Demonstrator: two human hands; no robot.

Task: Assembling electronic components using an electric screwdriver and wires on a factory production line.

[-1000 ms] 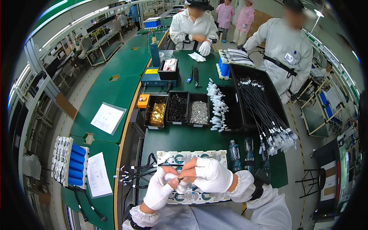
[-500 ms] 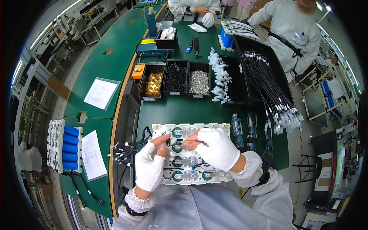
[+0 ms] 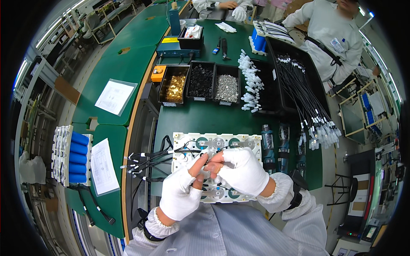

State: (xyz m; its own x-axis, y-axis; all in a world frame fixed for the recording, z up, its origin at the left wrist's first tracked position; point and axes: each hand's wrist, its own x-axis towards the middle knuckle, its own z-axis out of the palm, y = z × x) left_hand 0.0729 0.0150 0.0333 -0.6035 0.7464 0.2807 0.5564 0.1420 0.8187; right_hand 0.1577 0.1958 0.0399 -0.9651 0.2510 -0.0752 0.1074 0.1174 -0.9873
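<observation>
A white plastic battery holder [image 3: 252, 140] lies in front of me at the near edge of the table, with clear and metal strips and thin black leads across its top. Above its middle my left hand [image 3: 181, 194] and my right hand [image 3: 242, 170], both in white gloves with bare thumb and finger tips, meet fingertip to fingertip. Each is closed in a pinch. A small whitish piece shows between them, but the fingers hide most of it. Black cables [image 3: 147, 161] with white tags spread out from the holder's left side.
Behind the holder stand black bins of gold parts [image 3: 175, 87], black parts [image 3: 200, 81] and silver parts [image 3: 227, 88]. Translucent caps [image 3: 252, 81] and a bin of black cables [image 3: 294, 77] are to the right. Power screwdrivers [image 3: 267, 147] lie beside the holder. Two people stand across the table.
My hands have come together; my left hand moved right to meet my right. The small black piece that showed at my left fingertips is now hidden. The view has shifted slightly.
</observation>
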